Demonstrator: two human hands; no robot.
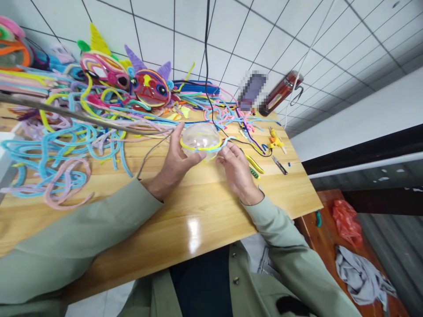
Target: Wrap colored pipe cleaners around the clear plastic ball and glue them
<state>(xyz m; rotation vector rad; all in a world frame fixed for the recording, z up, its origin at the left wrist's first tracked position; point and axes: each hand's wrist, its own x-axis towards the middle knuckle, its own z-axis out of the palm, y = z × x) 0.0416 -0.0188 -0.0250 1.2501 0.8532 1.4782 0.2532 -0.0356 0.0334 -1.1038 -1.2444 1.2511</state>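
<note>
A clear, rounded plastic shell [201,134] is held above the wooden table, with a yellow fuzzy strip around its middle. Gripping its left side is my left hand [176,163], thumb pressed on the front over the band. My right hand [236,169] pinches a light blue fuzzy stem [228,141] at the shell's right edge. Part of that blue stem runs along the front, just under the yellow strip, and its free end curls up past my right fingers.
Loose fuzzy stems [66,145] cover the table's left and back. Two decorated masks [152,88] stand behind. At right lie a yellow glue gun [275,140], pliers [254,164], a cutter [280,165] and a red bottle [280,93]. Cables cross above the table.
</note>
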